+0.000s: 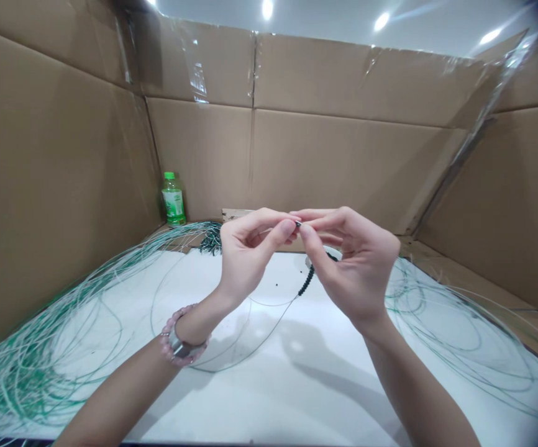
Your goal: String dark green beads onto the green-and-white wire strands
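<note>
Both hands are raised over the white tabletop point(255, 397), their fingertips meeting. My left hand point(250, 254) is closed in a pinch at a tiny dark piece point(298, 223), perhaps a bead; its exact kind is too small to tell. From the other side my right hand point(355, 264) pinches the same piece between thumb and fingers. Below and behind the right hand hangs or lies a strand of small black beads point(306, 282) on a thin wire point(269, 335), which curves left across the table. Part of the strand is hidden by the right hand.
Bundles of green and white wires point(31, 372) spread along the left, ending in a dark cluster point(210, 239). Looser wire loops point(465, 347) lie on the right. A green bottle point(173, 202) stands at the back left. Cardboard walls point(343, 149) enclose the table.
</note>
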A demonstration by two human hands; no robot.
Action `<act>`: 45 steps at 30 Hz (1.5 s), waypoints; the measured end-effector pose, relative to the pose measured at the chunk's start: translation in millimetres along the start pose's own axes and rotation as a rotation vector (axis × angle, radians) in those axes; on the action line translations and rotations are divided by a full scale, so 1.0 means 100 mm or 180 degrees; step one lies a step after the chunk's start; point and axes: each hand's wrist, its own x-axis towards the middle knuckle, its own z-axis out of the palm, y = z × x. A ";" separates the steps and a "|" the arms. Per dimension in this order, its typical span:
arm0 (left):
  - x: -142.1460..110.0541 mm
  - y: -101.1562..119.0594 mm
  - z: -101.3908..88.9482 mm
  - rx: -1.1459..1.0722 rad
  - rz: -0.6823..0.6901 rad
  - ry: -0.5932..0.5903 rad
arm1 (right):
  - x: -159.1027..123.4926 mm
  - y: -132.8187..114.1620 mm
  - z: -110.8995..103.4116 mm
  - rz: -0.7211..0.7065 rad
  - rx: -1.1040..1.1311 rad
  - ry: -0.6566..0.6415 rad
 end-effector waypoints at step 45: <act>0.07 0.13 -0.13 0.1434 0.0572 -0.0533 | 0.10 0.04 -0.14 0.0806 0.0403 -0.0617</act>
